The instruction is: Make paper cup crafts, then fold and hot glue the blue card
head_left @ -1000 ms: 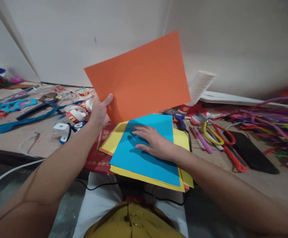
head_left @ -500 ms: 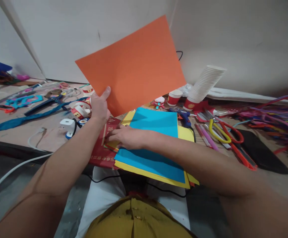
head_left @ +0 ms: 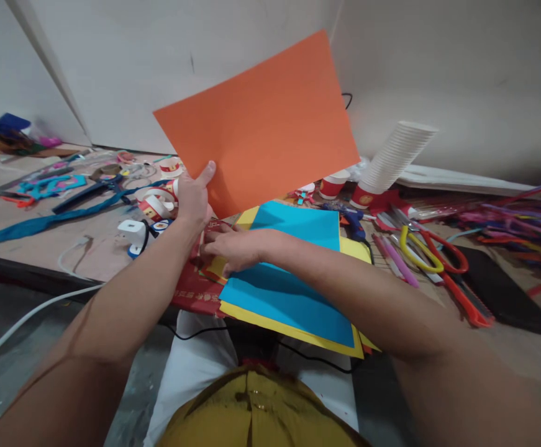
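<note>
My left hand (head_left: 193, 198) is closed on the lower left corner of an orange paper sheet (head_left: 265, 124) and holds it up, tilted, above the table. Under it lies a stack of coloured paper with a blue sheet (head_left: 293, 273) on top and yellow sheets (head_left: 354, 248) below. My right hand (head_left: 230, 248) reaches across to the left edge of that stack, fingers bent at the sheet edges; whether it grips a sheet is hidden. The stack rests on a red printed packet (head_left: 195, 292).
To the right lie yellow and red scissors (head_left: 426, 251), pink pens (head_left: 395, 261), an orange cutter (head_left: 468, 304), a black pad (head_left: 507, 292) and a heap of pipe cleaners (head_left: 526, 220). A tilted stack of white cups (head_left: 395, 155) stands behind. Blue ribbon (head_left: 32, 226) and paper rings (head_left: 156, 205) lie left.
My right hand has slid from the middle of the blue sheet to the stack's left edge. The orange sheet stays raised in my left hand, shifting slightly.
</note>
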Available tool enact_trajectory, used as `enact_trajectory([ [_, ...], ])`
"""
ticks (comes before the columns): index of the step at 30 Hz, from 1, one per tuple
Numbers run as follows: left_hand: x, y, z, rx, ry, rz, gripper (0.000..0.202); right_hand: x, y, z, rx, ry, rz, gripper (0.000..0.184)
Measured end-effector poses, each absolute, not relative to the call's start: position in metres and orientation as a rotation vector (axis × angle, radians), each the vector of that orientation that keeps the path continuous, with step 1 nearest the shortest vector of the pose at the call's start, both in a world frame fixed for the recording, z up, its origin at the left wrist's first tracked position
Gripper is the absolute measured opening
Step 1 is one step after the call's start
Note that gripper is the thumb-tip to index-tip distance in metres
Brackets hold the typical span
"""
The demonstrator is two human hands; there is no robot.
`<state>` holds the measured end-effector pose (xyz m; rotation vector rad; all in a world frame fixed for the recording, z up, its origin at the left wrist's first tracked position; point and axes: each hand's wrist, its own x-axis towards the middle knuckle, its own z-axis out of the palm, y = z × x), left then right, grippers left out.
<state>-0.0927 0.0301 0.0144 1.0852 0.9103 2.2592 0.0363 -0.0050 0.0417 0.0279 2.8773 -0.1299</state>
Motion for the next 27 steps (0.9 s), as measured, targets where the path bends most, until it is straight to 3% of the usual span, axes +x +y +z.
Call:
enact_trajectory([
  [6,-0.0931,0.0303,0.0149,1.082,0.961,2.255,0.033,0.0361,-0.0004,0.0372,0.056,2.89,-0.242,0.05],
  [19,-0.093,0.0306,0.0143,1.115,1.001,2.236,0.038,0.028,-0.0017,0.0433,0.021,2.862,-0.094,0.045],
  [27,-0.0936,0.031,0.0143,1.096,1.002,2.235,0.039,0.0325,0.0035,0.0372,0.037,2.948,-0.152,0.053],
])
